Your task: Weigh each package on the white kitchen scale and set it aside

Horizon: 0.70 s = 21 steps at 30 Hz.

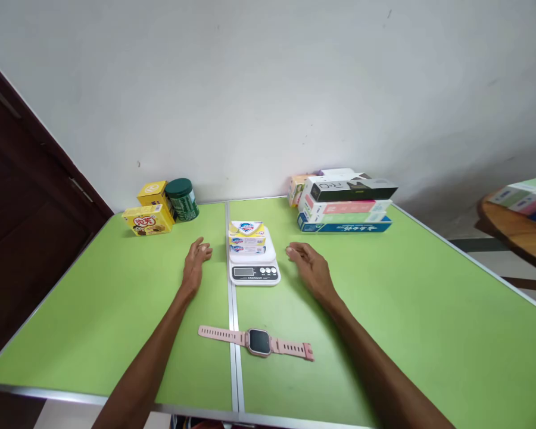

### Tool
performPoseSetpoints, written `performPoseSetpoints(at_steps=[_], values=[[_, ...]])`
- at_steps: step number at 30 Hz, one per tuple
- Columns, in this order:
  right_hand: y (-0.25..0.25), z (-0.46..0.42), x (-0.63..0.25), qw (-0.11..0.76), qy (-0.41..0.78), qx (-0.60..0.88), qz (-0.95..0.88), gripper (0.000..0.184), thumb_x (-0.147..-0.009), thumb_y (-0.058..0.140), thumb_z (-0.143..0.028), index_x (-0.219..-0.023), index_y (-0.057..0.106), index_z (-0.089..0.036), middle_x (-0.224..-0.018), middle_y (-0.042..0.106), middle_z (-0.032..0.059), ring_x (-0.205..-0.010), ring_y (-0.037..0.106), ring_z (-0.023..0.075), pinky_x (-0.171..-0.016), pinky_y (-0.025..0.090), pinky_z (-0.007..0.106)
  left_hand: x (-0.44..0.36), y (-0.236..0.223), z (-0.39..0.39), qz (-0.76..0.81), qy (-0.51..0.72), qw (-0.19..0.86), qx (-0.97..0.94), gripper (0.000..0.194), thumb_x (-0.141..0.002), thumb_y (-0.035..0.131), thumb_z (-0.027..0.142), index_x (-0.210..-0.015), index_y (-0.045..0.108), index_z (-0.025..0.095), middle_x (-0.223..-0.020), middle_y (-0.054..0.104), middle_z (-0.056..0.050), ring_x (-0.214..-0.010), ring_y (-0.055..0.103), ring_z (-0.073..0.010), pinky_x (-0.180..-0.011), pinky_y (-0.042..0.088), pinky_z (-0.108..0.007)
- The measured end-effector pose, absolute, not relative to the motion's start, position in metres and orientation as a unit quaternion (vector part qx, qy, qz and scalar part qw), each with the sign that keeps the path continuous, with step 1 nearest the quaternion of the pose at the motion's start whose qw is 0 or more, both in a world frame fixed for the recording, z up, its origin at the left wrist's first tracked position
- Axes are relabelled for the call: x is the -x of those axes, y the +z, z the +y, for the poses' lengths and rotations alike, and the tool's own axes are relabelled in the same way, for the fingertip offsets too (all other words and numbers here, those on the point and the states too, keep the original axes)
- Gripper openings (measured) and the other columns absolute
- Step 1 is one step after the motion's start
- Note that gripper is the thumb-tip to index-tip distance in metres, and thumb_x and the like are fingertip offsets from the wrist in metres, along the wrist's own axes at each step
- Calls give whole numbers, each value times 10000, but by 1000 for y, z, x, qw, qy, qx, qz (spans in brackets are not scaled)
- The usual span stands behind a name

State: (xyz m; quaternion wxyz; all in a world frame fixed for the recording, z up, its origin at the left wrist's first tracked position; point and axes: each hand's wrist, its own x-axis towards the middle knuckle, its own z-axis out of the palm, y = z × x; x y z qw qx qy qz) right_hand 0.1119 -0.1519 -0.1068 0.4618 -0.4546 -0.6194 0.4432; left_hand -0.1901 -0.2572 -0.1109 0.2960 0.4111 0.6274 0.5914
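Observation:
A white kitchen scale [255, 275] sits at the table's centre seam, with a small dark display and round buttons at its front. Stacked on its platform are yellow-and-white soap boxes [247, 239] with blue logos. To the left of the scale, my left hand [195, 262] rests by the table top, fingers loosely bent and holding nothing. My right hand [310, 266] is on the other side, also empty, its fingers curved toward the scale without touching it. Nearer to me, a pink-strapped smartwatch [259, 342] lies stretched out flat across the seam.
At the back left stand two yellow boxes [148, 220] and a green lidded canister [182, 199]. Several long cartons [346, 208] are piled at the back right by the wall. A wooden stool [518, 229] bearing more boxes is beyond the green table's [429, 310] right edge.

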Motion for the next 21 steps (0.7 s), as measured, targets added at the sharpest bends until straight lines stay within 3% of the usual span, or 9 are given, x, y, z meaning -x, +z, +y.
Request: performPoseSetpoints(at_steps=[7, 11, 14, 18, 21], values=[[-106, -162, -109, 484, 423, 459, -613, 523, -902, 574, -700, -1044, 682, -208, -1084, 759, 121, -1057, 725, 313, -988, 562, 472, 176, -104, -265, 642, 566, 276, -437, 738, -953, 517, 708, -1444, 547, 158, -1456, 639, -206, -1333, 645, -309, -1170, 471, -479], [-82, -179, -99, 450, 466, 423, -633, 616, -926, 574, -707, -1275, 690, -212, -1388, 699, 142, -1303, 648, 335, -1119, 504, 490, 155, -84, -268, 638, 539, 299, -461, 736, -1005, 446, 687, -1573, 436, 219, -1649, 462, -155, -1546, 426, -283, -1295, 298, -471], [-68, -192, -77, 432, 506, 403, -628, 791, -921, 557, -753, -1500, 563, -214, -1585, 544, 148, -1440, 544, 339, -1193, 446, 511, 132, -65, -258, 637, 518, 311, -479, 799, -987, 463, 714, -1617, 375, 229, -1714, 355, -130, -1602, 313, -292, -1323, 224, -463], [-65, -199, -46, 433, 489, 403, -641, 945, -921, 499, -800, -1626, 395, -180, -1663, 429, 168, -1545, 400, 351, -1277, 308, 555, 108, -50, -238, 598, 535, 340, -490, 806, -968, 466, 744, -1564, 454, 202, -1630, 486, -158, -1517, 456, -332, -1267, 339, -475], [-73, -198, -33, 459, 466, 394, -646, 911, -941, 517, -753, -1650, 348, -207, -1642, 464, 157, -1548, 387, 365, -1273, 304, 583, 102, -47, -233, 582, 552, 342, -490, 772, -959, 487, 744, -1499, 528, 193, -1558, 569, -155, -1474, 505, -329, -1246, 366, -469]])
